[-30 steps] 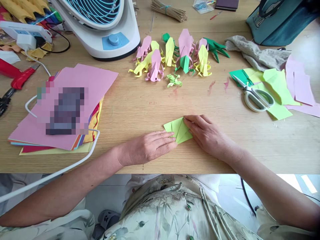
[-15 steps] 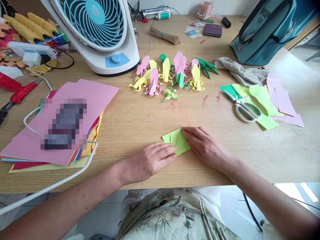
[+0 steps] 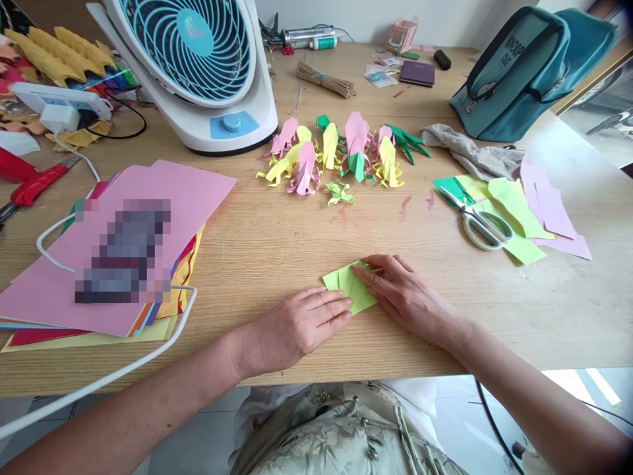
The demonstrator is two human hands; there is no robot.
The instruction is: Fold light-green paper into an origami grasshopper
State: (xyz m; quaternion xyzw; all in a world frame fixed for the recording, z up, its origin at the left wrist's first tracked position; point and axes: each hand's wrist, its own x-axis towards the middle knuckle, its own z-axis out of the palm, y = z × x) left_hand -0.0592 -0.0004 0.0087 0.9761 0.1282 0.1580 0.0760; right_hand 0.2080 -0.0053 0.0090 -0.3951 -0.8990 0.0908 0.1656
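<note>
A folded light green paper (image 3: pixel 363 300) with crease lines lies flat on the wooden table (image 3: pixel 267 247). My left hand (image 3: pixel 301 323) rests on its left and lower part, fingers stretched out and lying flat. From the right, my right hand (image 3: pixel 408 297) reaches over the paper's upper right part, its fingers extended and touching the surface. Neither hand grips anything; part of the paper is hidden under the fingers. Beyond it sits a small light green folded figure (image 3: pixel 339 193), in front of several pink, yellow and green paper figures (image 3: pixel 357 135).
Scissors (image 3: pixel 482 227) lie on green paper scraps (image 3: pixel 517 204) at the right. A stack of coloured paper (image 3: pixel 198 191) is at the left, with a white cable. Behind are a fan (image 3: pixel 198 132), a teal bag (image 3: pixel 514 86) and a grey cloth (image 3: pixel 467 152).
My right fingers have slid slightly left and over the paper's top edge. My left hand remains on the paper. The camera view has shifted a little.
</note>
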